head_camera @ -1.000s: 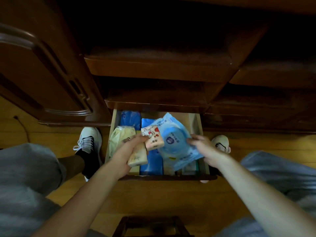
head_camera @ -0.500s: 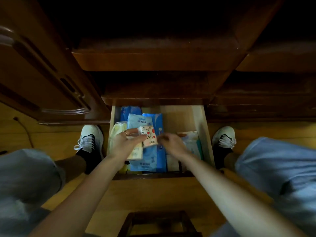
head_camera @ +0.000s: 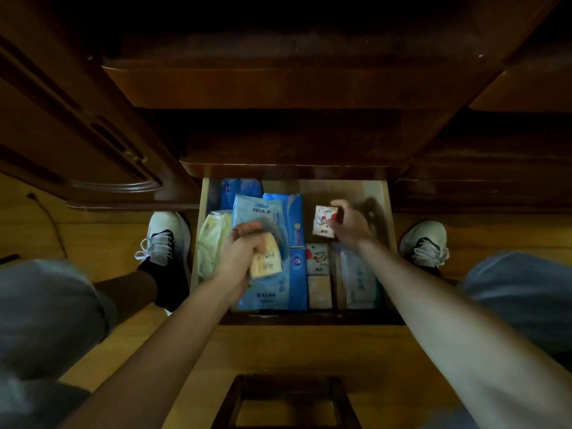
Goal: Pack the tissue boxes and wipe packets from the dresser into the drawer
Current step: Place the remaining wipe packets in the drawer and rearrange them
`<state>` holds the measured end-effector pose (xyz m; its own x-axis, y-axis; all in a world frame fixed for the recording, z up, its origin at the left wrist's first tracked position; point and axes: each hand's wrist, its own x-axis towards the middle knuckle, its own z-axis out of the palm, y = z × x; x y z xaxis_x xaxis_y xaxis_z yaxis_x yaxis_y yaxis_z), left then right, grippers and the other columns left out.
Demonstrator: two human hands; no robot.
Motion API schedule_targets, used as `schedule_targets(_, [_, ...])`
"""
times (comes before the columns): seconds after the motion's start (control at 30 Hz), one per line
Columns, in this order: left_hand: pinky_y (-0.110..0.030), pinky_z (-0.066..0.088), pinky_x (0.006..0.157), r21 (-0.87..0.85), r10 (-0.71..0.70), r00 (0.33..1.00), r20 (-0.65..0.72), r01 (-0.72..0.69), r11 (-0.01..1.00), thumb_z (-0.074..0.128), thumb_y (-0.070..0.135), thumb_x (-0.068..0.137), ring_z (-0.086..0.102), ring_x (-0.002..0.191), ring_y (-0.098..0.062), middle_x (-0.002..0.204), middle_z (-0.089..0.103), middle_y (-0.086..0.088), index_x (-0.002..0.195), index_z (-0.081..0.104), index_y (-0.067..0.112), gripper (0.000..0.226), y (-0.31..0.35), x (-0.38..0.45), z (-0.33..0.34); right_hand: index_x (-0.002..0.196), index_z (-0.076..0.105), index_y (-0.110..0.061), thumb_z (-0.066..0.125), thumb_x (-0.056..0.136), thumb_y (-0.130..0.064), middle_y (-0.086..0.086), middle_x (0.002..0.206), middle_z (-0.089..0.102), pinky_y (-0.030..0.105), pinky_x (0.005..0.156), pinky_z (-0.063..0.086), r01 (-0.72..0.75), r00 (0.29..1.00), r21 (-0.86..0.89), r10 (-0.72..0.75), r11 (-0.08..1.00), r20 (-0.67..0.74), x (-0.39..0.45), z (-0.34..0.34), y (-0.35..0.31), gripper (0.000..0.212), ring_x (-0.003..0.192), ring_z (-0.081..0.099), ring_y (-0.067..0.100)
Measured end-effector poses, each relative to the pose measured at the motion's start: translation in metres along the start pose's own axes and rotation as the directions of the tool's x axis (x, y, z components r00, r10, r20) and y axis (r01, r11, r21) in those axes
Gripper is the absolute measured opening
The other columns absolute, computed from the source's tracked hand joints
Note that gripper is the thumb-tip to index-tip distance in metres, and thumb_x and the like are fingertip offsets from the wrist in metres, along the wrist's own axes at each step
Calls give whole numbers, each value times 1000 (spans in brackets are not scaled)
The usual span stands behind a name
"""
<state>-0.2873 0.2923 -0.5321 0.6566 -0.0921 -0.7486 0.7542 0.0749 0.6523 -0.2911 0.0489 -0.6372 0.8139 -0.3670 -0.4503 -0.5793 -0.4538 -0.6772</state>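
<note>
over the open drawer (head_camera: 378, 193), right hand (head_camera: 349, 226) grips white packet (head_camera: 323, 220), left hand (head_camera: 240, 258) yellow packet (head_camera: 266, 264).

Open drawer (head_camera: 388, 212) below dresser front. Inside: tall packets (head_camera: 269, 286) left and centre, small packs (head_camera: 318, 258) right of them, wipe packet (head_camera: 359, 278) at far right. Shoes (head_camera: 165, 235) flank drawer on floor. Stool (head_camera: 288, 404) nearest viewer.

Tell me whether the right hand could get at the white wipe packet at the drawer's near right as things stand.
Probably not at once: the right hand already grips a small tissue pack. The white wipe packet lies uncovered just under that wrist, so the way itself looks free.
</note>
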Motion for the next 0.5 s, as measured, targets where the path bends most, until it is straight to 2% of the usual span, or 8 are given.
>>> schedule_targets(0.07, [-56, 55, 92, 12, 1, 1000, 10, -1, 1000, 48, -15, 79, 65, 110, -36, 124, 63, -23, 113, 63, 13, 47, 2, 1, -4, 135, 49, -20, 66, 95, -19, -3, 100, 65, 18, 65, 43, 73, 997, -17, -73, 997, -9, 9, 18, 6, 43, 91, 66, 15])
schedule_targets(0.13, [-52, 57, 89, 21, 5, 1000, 26, -6, 1000, 51, -14, 82, 66, 107, -33, 124, 63, -22, 116, 61, 12, 44, 3, 3, -5, 126, 54, -22, 66, 95, -25, -9, 92, 62, 22, 68, 45, 113, 994, -203, -113, 973, 12, 14, 29, 12, 33, 94, 67, 17])
schedule_targets(0.23, [-51, 58, 90, 28, 34, 997, 67, -36, 999, 56, -13, 86, 68, 106, -29, 123, 65, -18, 118, 62, 12, 41, 2, 5, 0, 128, 60, -25, 62, 95, -42, 3, 119, 64, 44, 98, 46, 113, 993, -555, -77, 824, 88, 17, 25, 18, 37, 120, 56, 27])
schedule_targets(0.3, [-46, 60, 85, 37, 56, 992, 109, -60, 997, 59, -11, 88, 68, 108, -27, 123, 66, -14, 121, 62, 13, 41, -1, 9, 7, 134, 59, -30, 54, 97, -51, 6, 139, 55, 48, 103, 39, 123, 992, -665, -96, 736, 77, 15, 13, 14, 43, 134, 43, 31])
schedule_targets(0.37, [-36, 62, 75, 39, 73, 988, 138, -79, 996, 60, -7, 90, 69, 106, -25, 122, 67, -10, 125, 61, 16, 42, 0, 14, 17, 137, 58, -29, 51, 100, -51, 1, 137, 58, 36, 98, 44, 178, 981, -529, -189, 829, 34, 6, 1, 0, 44, 130, 51, 24])
schedule_targets(0.4, [-32, 61, 70, 31, 85, 985, 149, -90, 995, 59, -5, 92, 70, 105, -24, 120, 68, -8, 126, 61, 17, 41, 1, 16, 22, 134, 60, -27, 53, 100, -51, -3, 128, 63, 26, 90, 45, 184, 982, -331, -186, 926, 26, -1, -7, -11, 42, 121, 58, 18])
schedule_targets(0.47, [-30, 61, 71, 22, 123, 976, 180, -129, 991, 56, -5, 94, 69, 105, -23, 117, 68, -6, 128, 59, 15, 40, 3, 23, 36, 126, 63, -32, 58, 97, -55, -12, 116, 65, 22, 89, 46, 24, 971, 169, -63, 985, 229, -16, -20, -35, 38, 107, 60, 5])
schedule_targets(0.5, [-35, 61, 79, 32, 145, 969, 202, -154, 988, 54, -6, 95, 68, 107, -24, 118, 68, -8, 129, 58, 13, 40, 4, 27, 43, 124, 63, -38, 60, 94, -59, -16, 116, 63, 23, 88, 45, -55, 929, 273, -51, 960, 367, -23, -26, -45, 36, 105, 58, 1])
